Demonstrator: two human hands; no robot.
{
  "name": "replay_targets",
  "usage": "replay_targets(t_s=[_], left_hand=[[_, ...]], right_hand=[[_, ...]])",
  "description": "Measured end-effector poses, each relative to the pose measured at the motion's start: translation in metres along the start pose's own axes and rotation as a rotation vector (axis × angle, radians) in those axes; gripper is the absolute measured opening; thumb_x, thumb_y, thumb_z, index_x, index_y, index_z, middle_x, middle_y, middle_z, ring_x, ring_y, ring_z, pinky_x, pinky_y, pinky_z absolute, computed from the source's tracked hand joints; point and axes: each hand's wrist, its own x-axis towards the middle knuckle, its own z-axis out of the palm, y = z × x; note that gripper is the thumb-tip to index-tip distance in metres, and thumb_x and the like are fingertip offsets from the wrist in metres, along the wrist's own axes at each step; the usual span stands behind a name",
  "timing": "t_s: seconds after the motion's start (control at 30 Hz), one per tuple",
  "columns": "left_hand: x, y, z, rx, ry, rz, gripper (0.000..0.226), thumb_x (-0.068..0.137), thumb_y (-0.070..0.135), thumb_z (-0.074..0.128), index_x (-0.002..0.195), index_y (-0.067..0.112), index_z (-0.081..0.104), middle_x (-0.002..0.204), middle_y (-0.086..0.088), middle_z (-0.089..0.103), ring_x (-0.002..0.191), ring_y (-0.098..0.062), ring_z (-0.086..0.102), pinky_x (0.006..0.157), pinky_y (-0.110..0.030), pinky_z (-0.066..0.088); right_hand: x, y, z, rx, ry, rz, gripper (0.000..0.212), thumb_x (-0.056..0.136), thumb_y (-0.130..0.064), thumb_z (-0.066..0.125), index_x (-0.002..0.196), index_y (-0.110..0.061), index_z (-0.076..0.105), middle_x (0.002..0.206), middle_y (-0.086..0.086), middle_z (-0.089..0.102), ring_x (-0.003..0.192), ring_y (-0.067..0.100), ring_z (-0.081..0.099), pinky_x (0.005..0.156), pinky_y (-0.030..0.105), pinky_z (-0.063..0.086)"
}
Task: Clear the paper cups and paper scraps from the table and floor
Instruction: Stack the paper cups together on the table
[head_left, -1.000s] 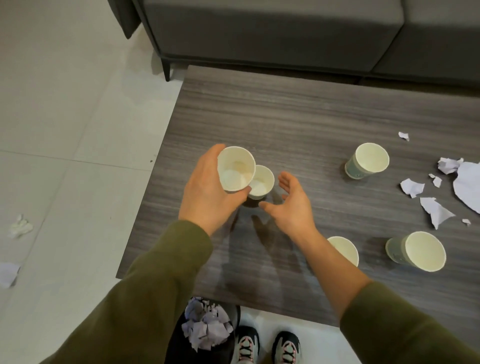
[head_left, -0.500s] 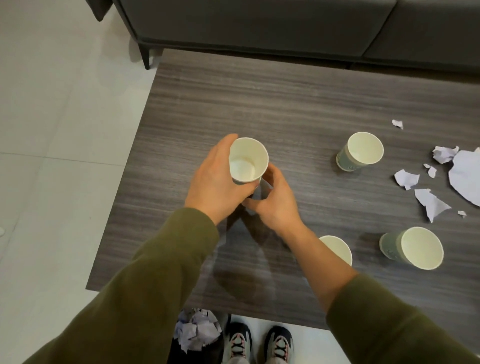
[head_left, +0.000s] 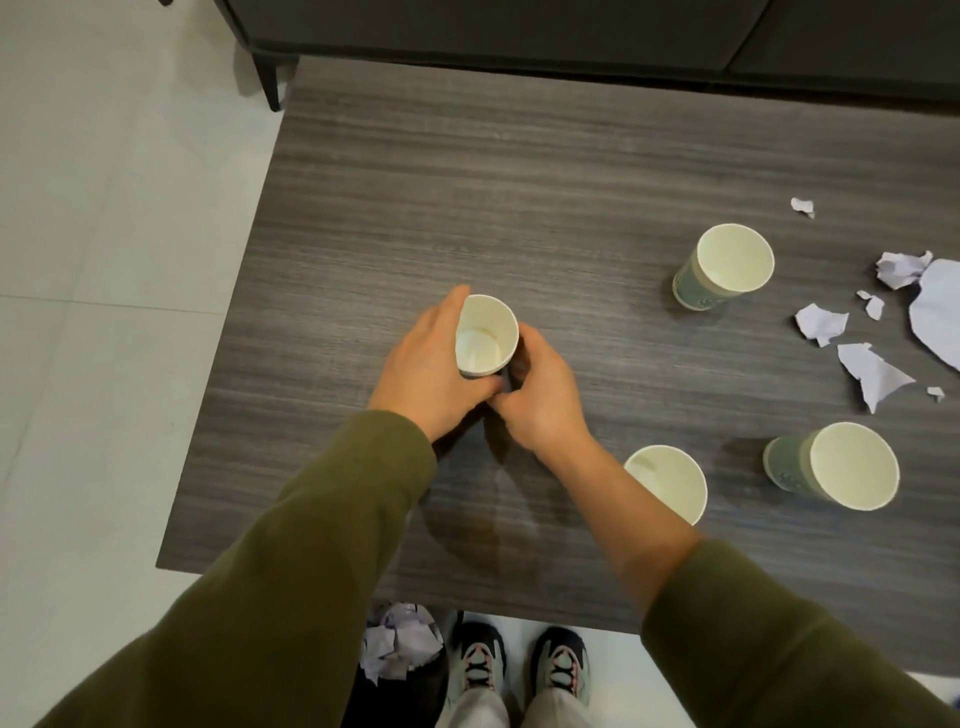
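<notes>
Both hands meet at the middle of the dark wooden table (head_left: 519, 208). My left hand (head_left: 426, 371) grips a white paper cup (head_left: 485, 335) from the left, its mouth facing up. My right hand (head_left: 537, 397) is curled around the lower part of the cup stack from the right; the second cup beneath is hidden. Three more green-sided paper cups are on the table: one tilted at the right back (head_left: 727, 267), one by my right forearm (head_left: 670, 483), one lying on its side at the right front (head_left: 836, 470). White paper scraps (head_left: 872, 371) lie at the far right.
A grey sofa (head_left: 519, 31) runs along the table's far side, its leg at the left corner. Below the near edge stands a dark bin filled with crumpled paper (head_left: 400, 647), beside my shoes (head_left: 519, 670). Pale tiled floor (head_left: 104, 260) lies to the left.
The held cup came down over the second cup standing on the table. My right hand went from open beside that cup to closed around it. The view shifted right.
</notes>
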Motion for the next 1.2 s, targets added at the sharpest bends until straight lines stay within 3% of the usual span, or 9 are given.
replay_targets(t_s=[0.17,0.27,0.37,0.47,0.63,0.9,1.0,1.07,1.2], left_hand=[[-0.012,-0.003,0.001,-0.029,0.05,-0.003,0.067,0.068,0.025,0.077,0.123,0.029,0.04,0.117,0.005,0.057,0.108,-0.019,0.054,0.079,-0.026,0.04],[-0.022,0.005,-0.003,-0.051,0.11,-0.003,0.088,0.068,0.027,0.077,0.141,0.029,0.027,0.134,0.003,0.051,0.12,-0.02,0.049,0.088,-0.024,0.035],[-0.028,0.023,-0.018,-0.115,0.174,0.003,0.088,0.065,0.035,0.079,0.137,0.031,0.028,0.118,0.012,0.058,0.108,-0.016,0.055,0.077,-0.02,0.037],[-0.032,0.045,-0.036,-0.164,0.197,0.055,0.07,0.064,0.031,0.079,0.121,0.036,0.039,0.09,0.029,0.051,0.088,-0.002,0.051,0.065,-0.01,0.037],[-0.045,0.081,-0.056,-0.207,0.227,0.164,0.067,0.063,0.024,0.082,0.112,0.038,0.039,0.091,0.035,0.044,0.085,0.012,0.039,0.067,-0.003,0.034],[-0.073,0.13,-0.037,-0.222,0.089,0.224,0.07,0.066,0.027,0.08,0.121,0.034,0.038,0.089,0.032,0.047,0.087,-0.002,0.046,0.072,-0.019,0.035],[-0.083,0.138,-0.018,-0.213,0.029,0.267,0.065,0.066,0.024,0.079,0.106,0.054,0.037,0.091,0.03,0.049,0.083,0.005,0.049,0.068,-0.012,0.037],[-0.089,0.137,-0.005,-0.216,-0.007,0.272,0.069,0.066,0.023,0.08,0.098,0.063,0.033,0.094,0.034,0.048,0.085,0.014,0.046,0.067,-0.002,0.037],[-0.098,0.128,0.019,-0.19,-0.061,0.219,0.071,0.064,0.029,0.082,0.111,0.052,0.034,0.095,0.038,0.046,0.089,0.003,0.048,0.065,-0.004,0.035]], right_hand=[[-0.013,-0.002,0.003,0.003,-0.022,0.014,0.067,0.075,0.008,0.057,0.132,-0.024,0.046,0.12,-0.01,0.06,0.114,0.009,0.055,0.094,0.022,0.044],[-0.02,-0.012,0.001,0.024,0.0,-0.002,0.07,0.071,0.01,0.058,0.13,-0.025,0.048,0.096,-0.029,0.055,0.093,-0.009,0.055,0.075,0.003,0.042],[-0.026,-0.028,-0.009,0.035,0.04,-0.037,0.07,0.069,0.01,0.059,0.128,-0.027,0.048,0.087,-0.034,0.051,0.083,-0.019,0.052,0.07,0.0,0.042],[-0.034,-0.05,-0.027,0.039,0.081,-0.091,0.062,0.074,0.003,0.062,0.128,-0.027,0.048,0.095,-0.033,0.052,0.098,-0.006,0.052,0.084,0.011,0.04],[-0.056,-0.072,-0.073,0.014,0.121,-0.108,0.072,0.074,0.004,0.068,0.137,-0.016,0.039,0.137,-0.001,0.05,0.123,0.008,0.048,0.104,0.025,0.039],[-0.109,-0.058,-0.143,-0.094,0.189,-0.052,0.08,0.072,-0.001,0.071,0.14,-0.026,0.035,0.139,-0.013,0.045,0.126,0.006,0.043,0.102,0.016,0.033],[-0.128,-0.04,-0.156,-0.113,0.208,-0.016,0.086,0.07,-0.005,0.075,0.143,-0.026,0.033,0.119,-0.03,0.049,0.107,0.005,0.052,0.075,-0.004,0.035],[-0.136,-0.024,-0.161,-0.14,0.212,0.033,0.091,0.069,-0.008,0.076,0.145,-0.026,0.029,0.121,-0.014,0.059,0.102,0.015,0.055,0.065,-0.007,0.034],[-0.147,-0.001,-0.161,-0.127,0.145,0.108,0.097,0.071,-0.013,0.077,0.147,-0.028,0.019,0.145,-0.007,0.041,0.122,0.0,0.04,0.089,0.004,0.027]])
